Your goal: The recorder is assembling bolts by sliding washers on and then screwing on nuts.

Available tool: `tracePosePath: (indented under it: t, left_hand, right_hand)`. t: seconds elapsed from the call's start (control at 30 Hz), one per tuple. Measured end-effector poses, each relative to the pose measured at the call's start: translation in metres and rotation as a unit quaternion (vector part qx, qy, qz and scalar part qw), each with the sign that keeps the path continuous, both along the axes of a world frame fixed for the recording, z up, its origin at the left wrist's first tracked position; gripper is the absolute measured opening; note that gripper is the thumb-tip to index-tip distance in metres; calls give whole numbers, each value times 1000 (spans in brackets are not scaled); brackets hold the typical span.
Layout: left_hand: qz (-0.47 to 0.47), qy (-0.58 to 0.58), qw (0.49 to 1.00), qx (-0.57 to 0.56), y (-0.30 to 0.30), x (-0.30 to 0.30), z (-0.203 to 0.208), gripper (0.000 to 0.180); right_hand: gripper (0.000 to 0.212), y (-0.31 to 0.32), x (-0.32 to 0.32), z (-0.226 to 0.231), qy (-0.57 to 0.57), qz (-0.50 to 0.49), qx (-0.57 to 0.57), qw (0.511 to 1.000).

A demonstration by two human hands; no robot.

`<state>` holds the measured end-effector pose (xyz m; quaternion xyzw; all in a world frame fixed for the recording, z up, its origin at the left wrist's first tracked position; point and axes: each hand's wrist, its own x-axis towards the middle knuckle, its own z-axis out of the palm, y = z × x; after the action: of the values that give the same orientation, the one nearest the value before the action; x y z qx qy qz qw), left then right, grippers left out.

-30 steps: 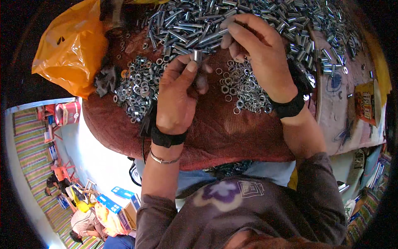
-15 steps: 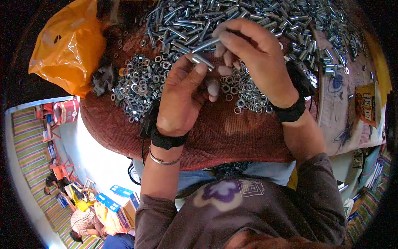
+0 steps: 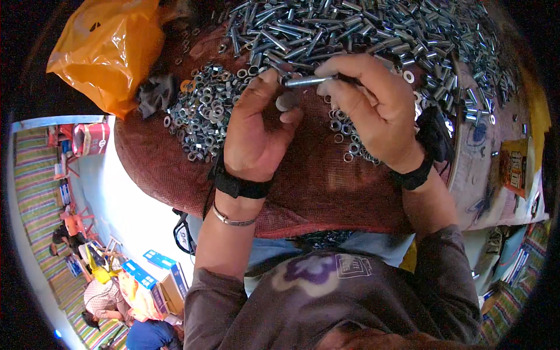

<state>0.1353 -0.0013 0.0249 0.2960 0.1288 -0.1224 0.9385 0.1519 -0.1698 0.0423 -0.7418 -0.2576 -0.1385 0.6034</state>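
My right hand point(image 3: 376, 111) pinches one end of a threaded metal bolt point(image 3: 306, 81) lying level between my hands. Close to the bolt's other end are the curled fingers of my left hand point(image 3: 254, 125); whatever small piece sits in them is mostly hidden. Greyish coverings or dirt show on several fingertips. Below the hands, a pile of nuts and washers point(image 3: 204, 114) lies to the left, and a heap of small rings point(image 3: 353, 143) is partly under my right hand. Many metal bolts and sleeves point(image 3: 379, 29) are heaped at the far side.
A reddish-brown mesh cloth point(image 3: 326, 198) covers the work surface. An orange plastic bag point(image 3: 108, 58) stands far left beside a dark crumpled scrap point(image 3: 156, 96). At right, a yellow-orange carton point(image 3: 514, 166) sits on pale patterned cloth. Other people and boxes point(image 3: 157, 280) are lower left.
The bolt in my right hand has turned from slanted to nearly level. The short metal sleeve that showed in my left fingers is no longer plainly visible. The view has shifted slightly.
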Motion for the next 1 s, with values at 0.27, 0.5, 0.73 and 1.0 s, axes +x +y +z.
tracePosePath:
  t: [0.27,0.5,0.73,1.0]
  left_hand:
    - [-14,-2,1000,-1,-3,-3,0,11]
    - [-13,-21,990,139,-9,-7,2,8]
    - [-29,-25,991,128,-10,-10,-6,9]
    - [-53,-7,992,114,-18,-14,-4,17]
  right_hand:
    - [16,6,-2,-6,-141,13,-109,984]
    - [18,1,4,-4,156,104,-24,982]
    - [19,-5,10,-6,113,53,-97,987]
    - [22,-4,6,-5,101,88,-117,984]
